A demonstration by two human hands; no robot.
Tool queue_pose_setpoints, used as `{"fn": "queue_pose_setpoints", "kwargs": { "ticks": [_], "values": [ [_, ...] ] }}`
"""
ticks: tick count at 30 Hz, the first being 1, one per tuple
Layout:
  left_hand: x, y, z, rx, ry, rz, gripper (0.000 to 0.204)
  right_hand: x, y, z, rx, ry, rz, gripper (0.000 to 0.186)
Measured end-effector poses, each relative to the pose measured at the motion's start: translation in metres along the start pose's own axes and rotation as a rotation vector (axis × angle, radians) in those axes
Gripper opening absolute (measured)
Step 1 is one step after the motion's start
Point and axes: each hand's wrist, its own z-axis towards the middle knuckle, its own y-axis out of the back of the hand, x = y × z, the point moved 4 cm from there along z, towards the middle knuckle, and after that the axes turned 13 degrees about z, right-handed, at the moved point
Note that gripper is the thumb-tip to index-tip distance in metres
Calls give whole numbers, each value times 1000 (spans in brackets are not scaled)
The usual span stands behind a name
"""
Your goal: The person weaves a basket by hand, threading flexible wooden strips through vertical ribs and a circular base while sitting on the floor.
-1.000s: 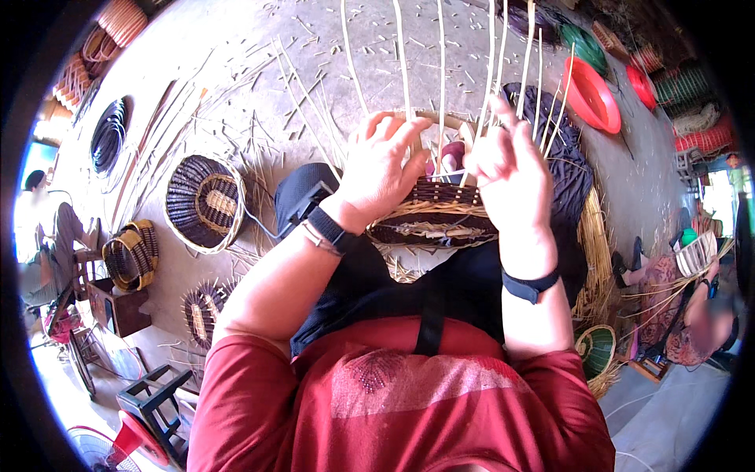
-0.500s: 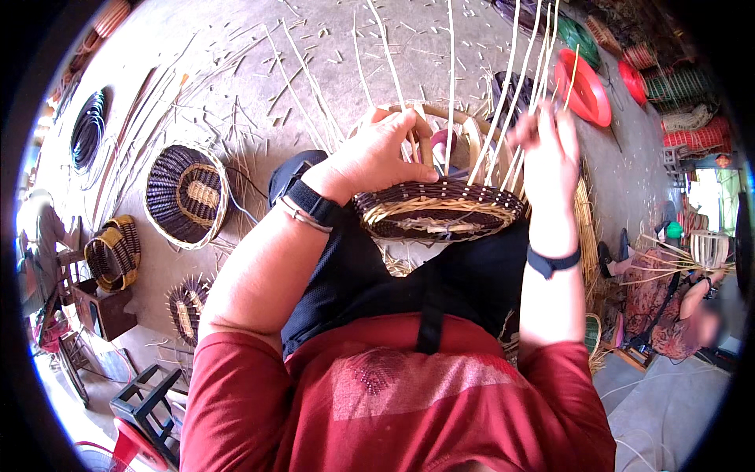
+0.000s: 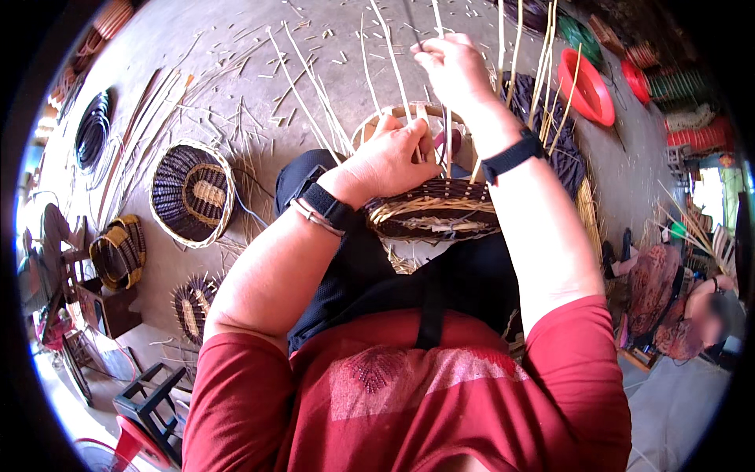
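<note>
A partly woven basket (image 3: 432, 211) of dark and pale strands rests on my lap, tilted, with several long pale stakes (image 3: 387, 55) rising from its edge. My left hand (image 3: 389, 160) is closed on the far part of its woven edge, around the foot of a stake. Above the basket, my right hand (image 3: 456, 69) is raised among the stakes, pinching a thin dark weaving strand (image 3: 412, 22). That strand is slightly blurred. My right forearm hides the basket's right end.
A finished-looking dark and pale basket (image 3: 191, 193) stands on the floor at left, near a smaller yellow-black basket (image 3: 118, 252). A red basin (image 3: 586, 86) lies at far right. Cut scraps litter the floor ahead. Another person (image 3: 668, 303) sits at right beside pale stakes.
My right hand has swung left and forward across the stakes, from the basket's right side to above its middle. My left hand stays at the edge, its grip about the same.
</note>
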Motion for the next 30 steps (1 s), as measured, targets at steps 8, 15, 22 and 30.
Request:
{"fn": "queue_pose_setpoints", "kwargs": {
  "ticks": [8,15,22,30],
  "values": [
    [-3,12,7,-33,-104,68,42,51,49,-51,77,55,-252,63],
    [-7,9,21,44,-23,-85,49,-53,89,-186,-123,-736,1380,31],
    [-21,-2,11,-281,235,214,59,-49,79,-175,-95,-614,1336,30],
    [-32,36,1,-657,-57,597,77,-56,70,-179,-167,-735,1345,29]
  ]
}}
